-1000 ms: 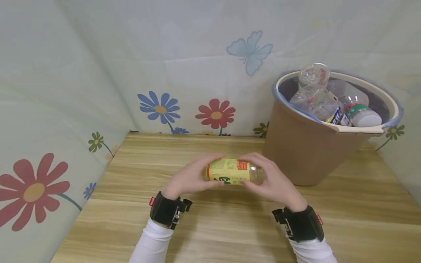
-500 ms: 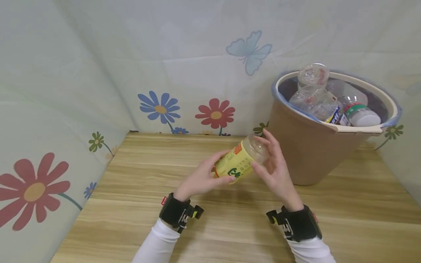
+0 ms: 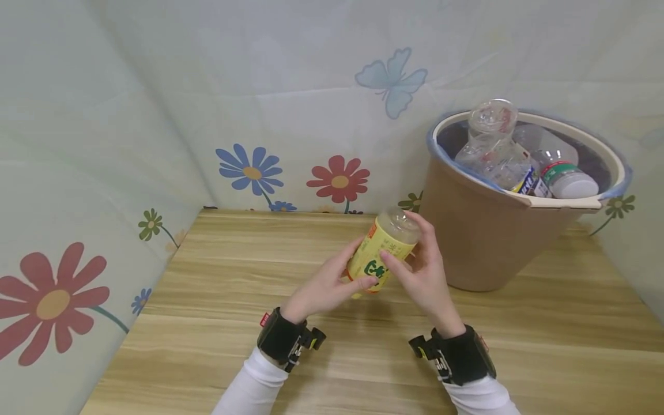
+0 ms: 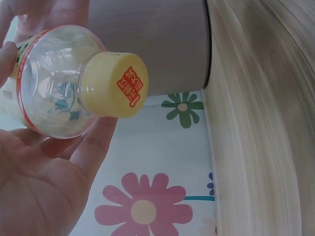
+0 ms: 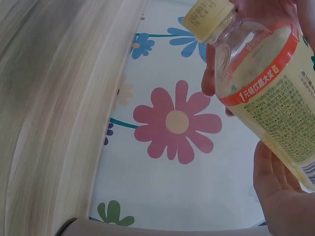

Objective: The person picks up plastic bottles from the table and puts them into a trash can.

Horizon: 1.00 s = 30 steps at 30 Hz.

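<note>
A clear plastic drink bottle (image 3: 377,253) with a yellow label is held above the table between both hands, tilted. Its bare base points up and away in the head view. Down by the left hand is the cap end; the left wrist view shows the pale yellow cap (image 4: 115,84) with red print, screwed on. My left hand (image 3: 329,282) grips the neck end, thumb across the label. Nearer the base, my right hand (image 3: 426,274) holds the bottle, thumb on the label and fingers around the far side. The right wrist view shows the label's small print (image 5: 280,108).
A brown bin (image 3: 467,242) with a blue liner at its rim stands at the right on the wooden table (image 3: 249,253). Several bottles (image 3: 500,155) fill it near the rim. A flowered curtain (image 3: 290,115) hangs behind the table.
The bottle has turned from lying level to tilted, base end raised. My right hand loosened from its end, then took hold of it again. The left hand shifted slightly right.
</note>
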Available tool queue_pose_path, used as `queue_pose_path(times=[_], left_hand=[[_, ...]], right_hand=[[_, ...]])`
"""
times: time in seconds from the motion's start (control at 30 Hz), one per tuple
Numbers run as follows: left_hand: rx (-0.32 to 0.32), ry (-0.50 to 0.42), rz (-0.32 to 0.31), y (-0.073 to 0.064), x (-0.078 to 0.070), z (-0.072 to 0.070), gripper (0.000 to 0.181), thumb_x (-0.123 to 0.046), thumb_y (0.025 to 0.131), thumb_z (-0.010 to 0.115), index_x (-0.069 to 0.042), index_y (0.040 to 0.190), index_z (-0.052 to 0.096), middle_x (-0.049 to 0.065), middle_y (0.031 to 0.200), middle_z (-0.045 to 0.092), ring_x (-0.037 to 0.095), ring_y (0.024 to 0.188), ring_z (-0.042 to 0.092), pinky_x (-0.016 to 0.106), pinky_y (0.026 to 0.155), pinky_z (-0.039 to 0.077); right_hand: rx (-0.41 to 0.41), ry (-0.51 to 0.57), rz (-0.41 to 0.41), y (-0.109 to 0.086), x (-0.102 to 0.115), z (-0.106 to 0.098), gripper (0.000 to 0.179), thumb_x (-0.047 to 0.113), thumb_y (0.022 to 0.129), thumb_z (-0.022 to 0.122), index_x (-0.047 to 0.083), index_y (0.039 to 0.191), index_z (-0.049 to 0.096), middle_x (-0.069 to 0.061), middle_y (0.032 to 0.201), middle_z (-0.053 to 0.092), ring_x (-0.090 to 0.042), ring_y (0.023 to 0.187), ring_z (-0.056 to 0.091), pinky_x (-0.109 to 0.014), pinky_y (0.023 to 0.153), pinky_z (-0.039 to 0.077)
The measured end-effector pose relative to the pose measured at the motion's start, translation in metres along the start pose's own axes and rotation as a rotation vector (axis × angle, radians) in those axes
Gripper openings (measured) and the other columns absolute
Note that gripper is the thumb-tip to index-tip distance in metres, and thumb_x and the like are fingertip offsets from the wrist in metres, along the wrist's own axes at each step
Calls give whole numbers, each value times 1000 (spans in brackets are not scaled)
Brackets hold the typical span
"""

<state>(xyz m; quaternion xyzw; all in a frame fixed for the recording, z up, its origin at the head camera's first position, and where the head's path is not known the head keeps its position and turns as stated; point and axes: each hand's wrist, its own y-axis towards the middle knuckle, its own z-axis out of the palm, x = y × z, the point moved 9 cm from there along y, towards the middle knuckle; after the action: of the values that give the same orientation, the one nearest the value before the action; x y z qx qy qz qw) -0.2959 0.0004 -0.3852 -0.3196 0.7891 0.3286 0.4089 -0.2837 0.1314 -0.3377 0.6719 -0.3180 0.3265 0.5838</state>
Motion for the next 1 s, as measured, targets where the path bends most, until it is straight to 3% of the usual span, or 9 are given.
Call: queue_pose_path(times=[0.27,0.5,0.63,0.77,1.0], left_hand=[[-31,57,6,-2,-4,-11,62,-32,95,55,-26,149,25,2,139,46,20,116,53,42,96,46],[-247,120,92,-11,-45,-36,45,-15,99,48,-3,142,40,16,141,46,30,120,51,49,99,43],[-321,134,96,-13,-55,-44,41,-10,98,48,4,136,44,21,136,48,32,115,54,47,97,46],[-340,148,87,-14,-55,-46,41,-10,98,49,5,136,44,21,135,49,31,113,56,44,96,46],[-297,149,106,-14,-56,-40,45,-11,96,53,2,138,42,22,136,47,37,113,54,52,95,45]], right_hand=[[-48,-110,-90,8,12,-1,75,-11,75,69,11,140,38,-8,126,49,-21,105,55,-29,87,51],[-14,-288,-195,34,41,2,73,-1,74,75,11,137,40,-6,129,50,-21,105,54,-33,85,52],[6,-393,-283,55,67,4,69,6,74,77,9,134,43,-9,126,52,-21,104,54,-38,77,54],[20,-479,-386,75,98,4,65,8,74,77,4,130,45,-14,122,52,-24,107,52,-43,79,51],[-6,-566,-505,105,153,-5,56,4,76,75,-2,123,46,-21,120,50,-29,111,48,-46,91,44]])
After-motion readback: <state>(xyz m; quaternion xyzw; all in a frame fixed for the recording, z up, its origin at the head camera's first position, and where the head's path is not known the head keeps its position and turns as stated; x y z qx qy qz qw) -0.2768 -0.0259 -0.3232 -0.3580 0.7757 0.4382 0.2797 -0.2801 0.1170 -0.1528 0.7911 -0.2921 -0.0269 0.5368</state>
